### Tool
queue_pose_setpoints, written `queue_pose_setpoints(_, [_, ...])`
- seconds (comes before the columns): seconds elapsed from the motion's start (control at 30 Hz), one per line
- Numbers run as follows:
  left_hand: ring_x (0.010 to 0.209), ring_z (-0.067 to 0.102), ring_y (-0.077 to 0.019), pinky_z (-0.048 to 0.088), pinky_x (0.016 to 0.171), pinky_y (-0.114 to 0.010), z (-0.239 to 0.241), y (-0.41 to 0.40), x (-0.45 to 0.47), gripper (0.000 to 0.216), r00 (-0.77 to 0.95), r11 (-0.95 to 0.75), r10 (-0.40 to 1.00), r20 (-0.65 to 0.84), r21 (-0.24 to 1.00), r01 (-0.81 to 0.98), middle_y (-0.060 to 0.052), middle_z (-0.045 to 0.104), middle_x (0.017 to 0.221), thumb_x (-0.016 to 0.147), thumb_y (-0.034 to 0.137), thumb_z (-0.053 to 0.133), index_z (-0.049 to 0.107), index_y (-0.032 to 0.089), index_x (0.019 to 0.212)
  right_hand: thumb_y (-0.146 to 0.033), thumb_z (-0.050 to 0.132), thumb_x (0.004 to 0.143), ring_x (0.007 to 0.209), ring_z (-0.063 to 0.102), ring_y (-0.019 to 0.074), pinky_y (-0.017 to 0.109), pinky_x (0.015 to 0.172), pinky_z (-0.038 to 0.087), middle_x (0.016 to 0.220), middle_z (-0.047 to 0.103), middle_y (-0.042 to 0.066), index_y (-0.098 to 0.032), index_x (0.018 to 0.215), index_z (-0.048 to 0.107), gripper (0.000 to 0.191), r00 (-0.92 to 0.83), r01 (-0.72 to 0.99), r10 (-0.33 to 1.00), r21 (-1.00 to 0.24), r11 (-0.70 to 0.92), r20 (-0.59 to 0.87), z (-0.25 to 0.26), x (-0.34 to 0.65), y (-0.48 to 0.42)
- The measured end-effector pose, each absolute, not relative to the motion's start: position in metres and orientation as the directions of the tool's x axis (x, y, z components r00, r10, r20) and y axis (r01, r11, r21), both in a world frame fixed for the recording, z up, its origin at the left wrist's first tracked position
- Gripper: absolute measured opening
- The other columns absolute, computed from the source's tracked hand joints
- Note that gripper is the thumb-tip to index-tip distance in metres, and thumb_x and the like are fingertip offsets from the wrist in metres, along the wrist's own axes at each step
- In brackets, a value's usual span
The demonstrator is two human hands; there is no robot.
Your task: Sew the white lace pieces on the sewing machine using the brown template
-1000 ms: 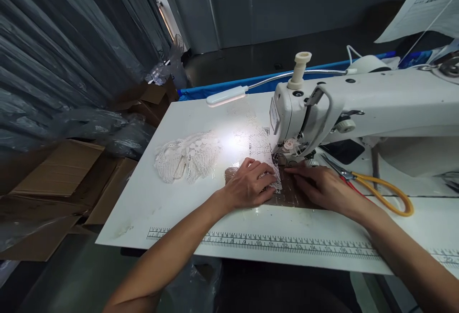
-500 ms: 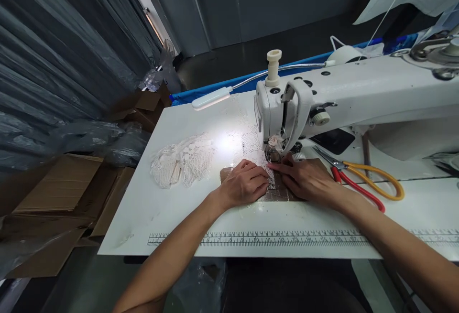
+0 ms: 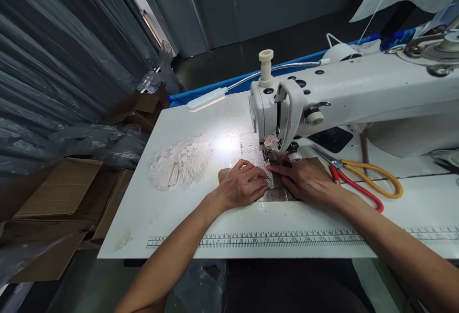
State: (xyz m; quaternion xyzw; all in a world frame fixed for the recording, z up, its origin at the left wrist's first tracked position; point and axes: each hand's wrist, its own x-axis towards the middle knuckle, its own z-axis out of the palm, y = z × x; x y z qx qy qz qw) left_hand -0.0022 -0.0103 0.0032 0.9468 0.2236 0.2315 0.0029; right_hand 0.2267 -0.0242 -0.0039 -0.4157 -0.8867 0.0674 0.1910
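Note:
A strip of white lace (image 3: 257, 158) lies under the needle area of a white sewing machine (image 3: 265, 112), over a brown plate (image 3: 281, 193). My left hand (image 3: 245, 183) rests on the strip with fingers curled together, closed on its near end. My right hand (image 3: 304, 177) lies low beside the presser foot (image 3: 270, 154), fingers apart. Its outstretched index finger touches the lace's right edge. A pale fabric rose (image 3: 271, 141) sits on the machine just above the foot. My fingers partly cover the near end of the lace.
Bunched lace pieces (image 3: 181, 162) lie on the white table (image 3: 132, 222) to the left. Scissors (image 3: 373, 179) with yellow and red handles are right of my right hand. A lit lamp (image 3: 207, 100) stands behind. A printed ruler (image 3: 265, 240) runs along the front; cardboard boxes (image 3: 59, 188) are left.
The view has shifted slightly, so the machine appears a little further left. Both hands keep nearly the same place on the lace, which seems to have moved very little.

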Motion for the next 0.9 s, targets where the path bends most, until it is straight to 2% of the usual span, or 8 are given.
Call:
queue_pose_setpoints(0.37, [0.075,0.060,-0.0132,0.048,0.080,-0.034,0.005,-0.013,-0.001,0.017,0.814,-0.902,0.420,0.402,0.084,0.424,-0.003,0.069,0.089,0.093,0.020,0.052,0.066,0.017,0.082,-0.022,0.042,0.093,0.079,0.057,0.0212,0.036,0.074,0.048,0.100,0.058,0.012,-0.022,0.124,0.064,0.038,-0.533,0.725,0.797,-0.332,0.603,0.283,-0.005,0.225,-0.028])
queue_pose_setpoints(0.5, [0.082,0.062,-0.0161,0.049,0.088,-0.039,0.012,-0.019,-0.003,0.017,0.858,-0.911,0.404,0.318,0.048,0.411,-0.006,0.066,0.093,0.092,0.020,0.050,0.066,0.015,0.092,-0.022,0.046,0.091,0.086,0.056,0.0221,0.036,0.076,0.048,0.101,0.058,0.011,-0.027,0.122,0.065,0.037,-0.577,0.689,0.761,-0.323,0.649,0.296,-0.003,0.227,-0.028])
queue_pose_setpoints(0.57, [0.088,0.062,-0.0194,0.050,0.088,-0.040,0.017,-0.022,-0.002,0.019,0.881,-0.916,0.395,0.260,0.036,0.400,-0.009,0.064,0.097,0.090,0.019,0.048,0.066,0.013,0.097,-0.021,0.048,0.089,0.085,0.057,0.0216,0.035,0.073,0.048,0.102,0.059,0.010,-0.029,0.121,0.066,0.037,-0.600,0.682,0.743,-0.297,0.669,0.295,-0.004,0.229,-0.028])
queue_pose_setpoints(0.67, [0.088,0.062,-0.0217,0.053,0.085,-0.040,0.022,-0.024,0.000,0.021,0.896,-0.917,0.393,0.207,0.012,0.399,-0.012,0.063,0.096,0.088,0.019,0.047,0.066,0.011,0.094,-0.022,0.049,0.089,0.082,0.057,0.0211,0.034,0.070,0.048,0.103,0.060,0.011,-0.028,0.120,0.067,0.036,-0.607,0.688,0.735,-0.263,0.677,0.302,-0.005,0.230,-0.026])
queue_pose_setpoints(0.8, [0.077,0.062,-0.0186,0.045,0.101,-0.043,0.027,-0.019,0.003,0.020,0.909,-0.926,0.373,0.184,0.007,0.378,-0.008,0.064,0.089,0.085,0.026,0.053,0.068,0.012,0.088,-0.023,0.048,0.089,0.082,0.059,0.0218,0.034,0.069,0.049,0.103,0.060,0.012,-0.027,0.120,0.067,0.036,-0.613,0.693,0.724,-0.225,0.685,0.317,-0.009,0.230,-0.026])
queue_pose_setpoints(0.9, [0.076,0.062,-0.0177,0.039,0.106,-0.045,0.028,-0.016,0.001,0.023,0.905,-0.923,0.383,0.183,0.043,0.382,-0.007,0.065,0.092,0.084,0.030,0.055,0.069,0.013,0.093,-0.022,0.045,0.090,0.080,0.060,0.0215,0.032,0.065,0.049,0.103,0.061,0.013,-0.025,0.123,0.064,0.038,-0.618,0.701,0.724,-0.202,0.684,0.305,-0.010,0.229,-0.026])
